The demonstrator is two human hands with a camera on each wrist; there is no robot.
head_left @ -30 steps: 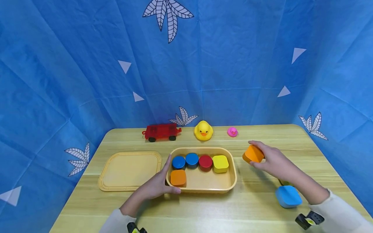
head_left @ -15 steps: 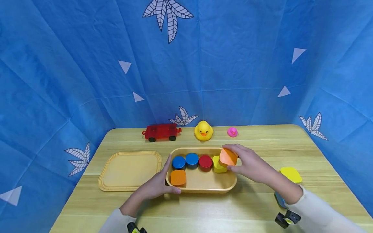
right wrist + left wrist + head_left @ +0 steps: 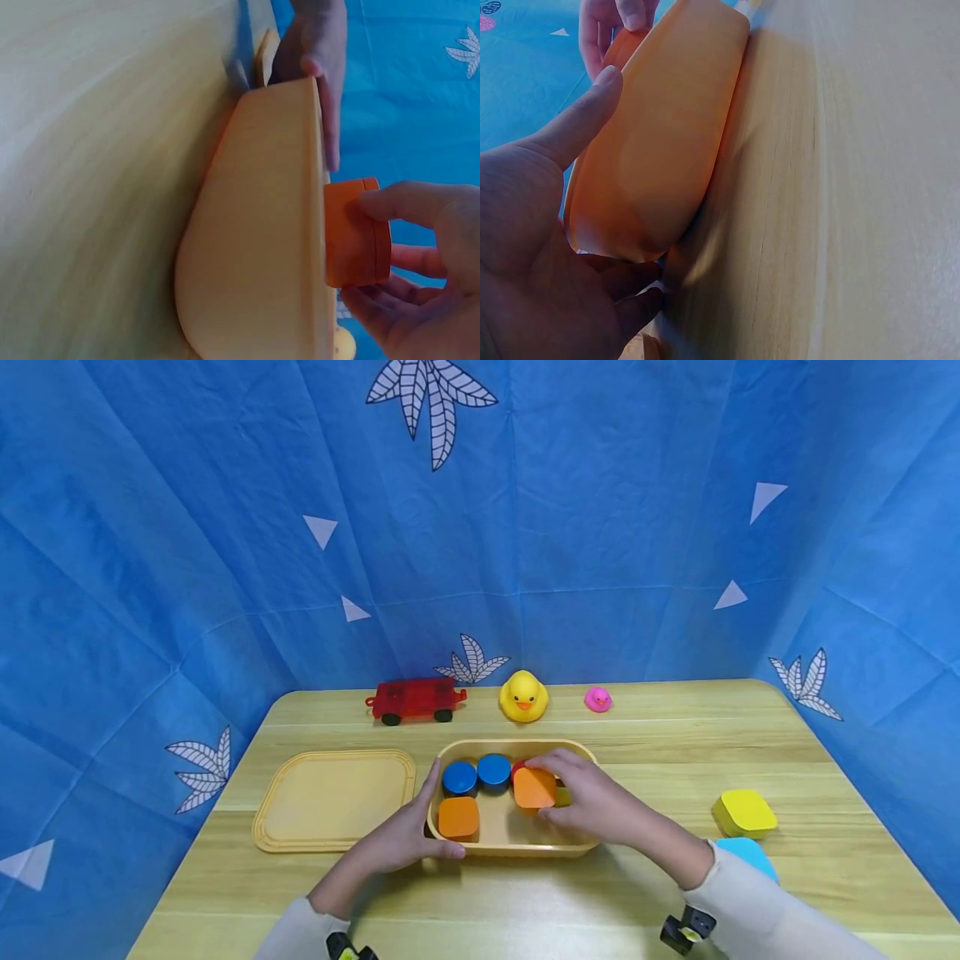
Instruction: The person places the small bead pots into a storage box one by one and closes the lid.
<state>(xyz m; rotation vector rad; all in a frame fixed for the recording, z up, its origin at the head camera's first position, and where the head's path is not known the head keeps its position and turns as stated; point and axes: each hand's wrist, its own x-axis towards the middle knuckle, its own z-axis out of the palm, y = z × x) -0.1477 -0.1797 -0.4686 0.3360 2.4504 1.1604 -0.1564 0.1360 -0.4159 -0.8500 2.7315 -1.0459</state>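
My right hand (image 3: 596, 797) pinches an orange rounded-square block (image 3: 534, 788) over the inside of a pale-orange plastic box (image 3: 517, 850). In the right wrist view this block (image 3: 351, 232) stands partly above the box's rim, thumb and fingers on opposite sides. My left hand (image 3: 403, 833) holds the box's near left corner, thumb along the front and fingers along the left end. Inside are two blue round blocks (image 3: 460, 778), a red one mostly hidden behind the held block, another orange block (image 3: 458, 818) and a yellow block partly hidden by my right hand.
A matching flat lid (image 3: 337, 802) lies left of the box. Behind stand a red toy wagon (image 3: 416, 699), a yellow duck (image 3: 523, 697) and a small pink duck (image 3: 598, 699). A yellow block (image 3: 745, 812) and a light-blue block (image 3: 750, 855) sit at right, near my right sleeve.
My right hand has carried the orange block leftward from beside the box to over its inside, past the yellow block. My left hand has stayed at the corner.
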